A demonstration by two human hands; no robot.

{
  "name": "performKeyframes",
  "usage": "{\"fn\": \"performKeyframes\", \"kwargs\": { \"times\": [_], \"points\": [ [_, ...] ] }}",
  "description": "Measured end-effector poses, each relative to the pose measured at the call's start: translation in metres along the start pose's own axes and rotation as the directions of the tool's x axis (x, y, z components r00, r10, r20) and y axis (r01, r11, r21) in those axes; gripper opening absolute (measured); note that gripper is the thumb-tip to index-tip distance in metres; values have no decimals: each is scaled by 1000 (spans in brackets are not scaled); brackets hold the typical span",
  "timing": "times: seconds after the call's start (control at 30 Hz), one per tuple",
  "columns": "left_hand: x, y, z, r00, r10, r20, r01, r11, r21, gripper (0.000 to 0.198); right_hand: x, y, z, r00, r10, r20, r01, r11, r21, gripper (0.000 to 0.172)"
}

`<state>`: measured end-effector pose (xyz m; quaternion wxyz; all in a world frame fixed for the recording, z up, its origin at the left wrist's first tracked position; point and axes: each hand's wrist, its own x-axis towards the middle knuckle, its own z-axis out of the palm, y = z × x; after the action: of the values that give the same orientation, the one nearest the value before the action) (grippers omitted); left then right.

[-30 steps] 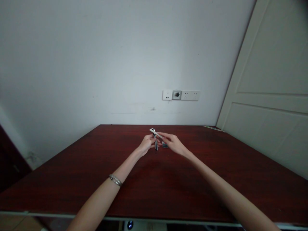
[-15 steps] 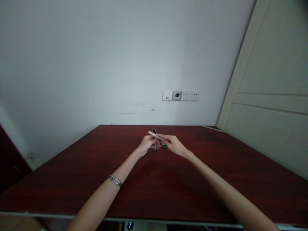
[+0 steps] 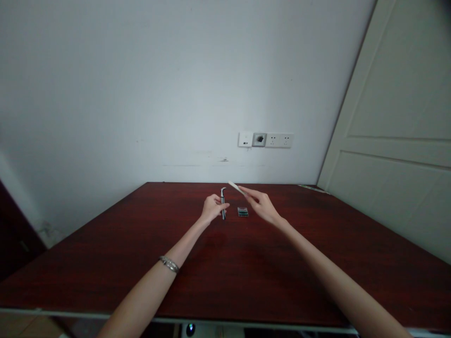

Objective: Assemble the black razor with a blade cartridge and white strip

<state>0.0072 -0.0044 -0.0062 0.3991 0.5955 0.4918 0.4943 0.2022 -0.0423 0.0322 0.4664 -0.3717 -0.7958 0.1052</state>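
In the head view my left hand (image 3: 212, 208) grips a slim black-and-silver tool (image 3: 223, 213) with a bent, hooked metal tip. The tool stands nearly upright in the picture, its tip pointing up and bending right. My right hand (image 3: 262, 205) pinches a thin white flat piece (image 3: 235, 187) between thumb and fingers, tilted up to the left. What exactly this piece is I cannot make out. A small clear case (image 3: 243, 212) with dark green contents lies on the table between the hands, touched by neither.
The dark red wooden table (image 3: 211, 281) runs back to a pale wall (image 3: 193, 94). Power sockets (image 3: 279, 140) sit on that wall, and a white panelled door (image 3: 394, 141) stands at the right. A flat strip (image 3: 313, 188) lies at the back right table edge.
My right hand has drawn the white piece away, up and right of the tool. The left hand, with the tool, has shifted slightly left. The small case now shows fully.
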Motion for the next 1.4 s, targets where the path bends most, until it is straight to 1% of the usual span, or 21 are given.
{"fn": "performKeyframes", "kwargs": {
  "times": [0.13, 0.17, 0.3, 0.43, 0.5, 0.6, 0.7, 0.77, 0.87, 0.97, 1.03, 1.13, 1.23, 1.4],
  "points": [
    [0, -1, 1, 1000, 25, -4, -24, 997, 79, 29, 0, 10, 8, 996, -60, 71, 62, 998, -32, 38],
    [0, -1, 1, 1000, 25, -4, -25, 996, 82, 29, 0, 13, 10, 996, -59, 69, 62, 997, -41, 38],
    [0, 1, 2, 1000, 10, -12, -9, 997, 80, 30, 1, 23, 12, 1000, -1, -6, 1, 1000, -24, 38],
    [-1, 3, 2, 1000, 10, 14, -11, 999, 51, 27, -4, 25, 11, 999, -25, 45, 23, 999, 48, 38],
    [-2, 3, 3, 999, 17, 38, -18, 999, 30, 25, -6, 27, 11, 1000, -7, 17, 7, 999, 52, 38],
    [-2, 2, 3, 997, 34, 64, -34, 999, 11, 20, -7, 31, 11, 997, 37, -73, -33, 998, 52, 38],
    [2, -3, 3, 995, 73, 66, -73, 997, -12, 18, -9, 27, 11, 995, 30, -99, -21, 996, 88, 37],
    [5, -8, 3, 990, 125, 62, -123, 991, -45, 18, -12, 20, 12, 994, 20, -103, -8, 993, 117, 37],
    [8, -12, 3, 976, 207, 59, -201, 975, -98, 19, -15, 9, 12, 997, 16, -77, -4, 988, 153, 36],
    [6, -10, 3, 968, 242, 71, -233, 965, -121, 20, -15, 4, 10, 1000, 1, -23, 4, 983, 184, 35],
    [4, -6, 3, 965, 249, 80, -238, 963, -126, 21, -16, 3, 8, 999, 0, -34, 7, 980, 200, 35],
    [1, -3, 3, 965, 248, 84, -236, 963, -133, 21, -21, 3, 10, 991, 74, -116, -46, 973, 226, 39],
    [1, -2, 3, 964, 255, 77, -243, 961, -134, 21, -33, 0, 22, 966, 175, -191, -124, 960, 253, 43],
    [2, -3, 2, 960, 269, 78, -255, 955, -153, 22, -49, -4, 51, 944, 282, -169, -209, 911, 354, 39]
  ]
}}
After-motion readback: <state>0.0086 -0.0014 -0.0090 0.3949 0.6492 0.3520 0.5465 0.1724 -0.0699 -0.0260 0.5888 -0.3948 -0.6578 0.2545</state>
